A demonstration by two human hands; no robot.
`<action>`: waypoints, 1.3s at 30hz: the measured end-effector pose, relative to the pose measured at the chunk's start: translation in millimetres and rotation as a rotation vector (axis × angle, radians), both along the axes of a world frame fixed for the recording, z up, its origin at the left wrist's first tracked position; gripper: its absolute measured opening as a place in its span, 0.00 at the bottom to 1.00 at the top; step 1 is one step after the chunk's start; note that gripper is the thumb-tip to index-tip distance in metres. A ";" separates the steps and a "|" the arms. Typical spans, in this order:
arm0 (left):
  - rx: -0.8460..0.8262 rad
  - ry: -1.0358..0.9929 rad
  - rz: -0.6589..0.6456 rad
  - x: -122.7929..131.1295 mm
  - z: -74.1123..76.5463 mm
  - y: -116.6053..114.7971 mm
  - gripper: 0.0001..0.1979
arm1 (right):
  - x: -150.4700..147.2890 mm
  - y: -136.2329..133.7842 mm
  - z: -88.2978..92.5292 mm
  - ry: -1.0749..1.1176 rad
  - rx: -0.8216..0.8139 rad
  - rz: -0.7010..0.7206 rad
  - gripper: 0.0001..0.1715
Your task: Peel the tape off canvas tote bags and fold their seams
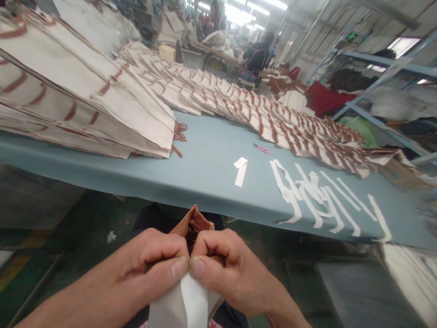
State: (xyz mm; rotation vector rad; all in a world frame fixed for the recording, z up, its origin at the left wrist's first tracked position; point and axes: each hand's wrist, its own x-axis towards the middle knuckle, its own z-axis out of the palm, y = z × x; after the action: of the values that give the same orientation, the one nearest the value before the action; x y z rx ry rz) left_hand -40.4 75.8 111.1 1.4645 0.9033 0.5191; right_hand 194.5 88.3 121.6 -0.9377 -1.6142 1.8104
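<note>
Both hands meet low in the middle, below the near edge of the blue table (205, 168). My left hand (150, 264) and my right hand (228, 266) are closed, thumbs pressed tip to tip. Together they pinch a cream fabric piece (191, 305) with a bunched brown strap end (193, 223) sticking up between the knuckles. The fabric hangs down over my lap. Nearest on the table are a small white tape piece (241, 171) and a pink pen-like tool (261, 148).
A tall stack of cream bags with brown handles (85, 95) fills the left of the table. A long overlapping row of the same bags (259, 114) runs to the right. White tape strips (321, 200) stick to the table. A person (257, 57) works far back; blue shelving (385, 100) stands right.
</note>
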 end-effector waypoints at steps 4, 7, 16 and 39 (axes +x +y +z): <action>-0.252 -0.127 -0.083 10.2 6.7 12.1 0.32 | 1.0 3.3 -3.2 -0.004 0.007 -0.018 0.37; -0.298 -0.149 -0.050 16.5 9.2 16.1 0.34 | 3.2 4.3 -6.6 0.021 -0.009 -0.031 0.36; -0.279 -0.140 -0.013 18.1 -7.4 16.4 0.36 | 9.2 3.7 -18.9 0.098 -0.095 -0.035 0.37; -0.317 -0.173 0.108 23.7 -44.1 1.7 0.40 | 11.0 -1.0 -35.5 0.057 -0.158 -0.085 0.41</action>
State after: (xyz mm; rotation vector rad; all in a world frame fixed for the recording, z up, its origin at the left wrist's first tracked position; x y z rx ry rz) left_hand -16.7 77.5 67.0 1.0725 0.8850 0.5463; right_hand 205.5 87.3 86.1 -0.9988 -1.3915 1.9097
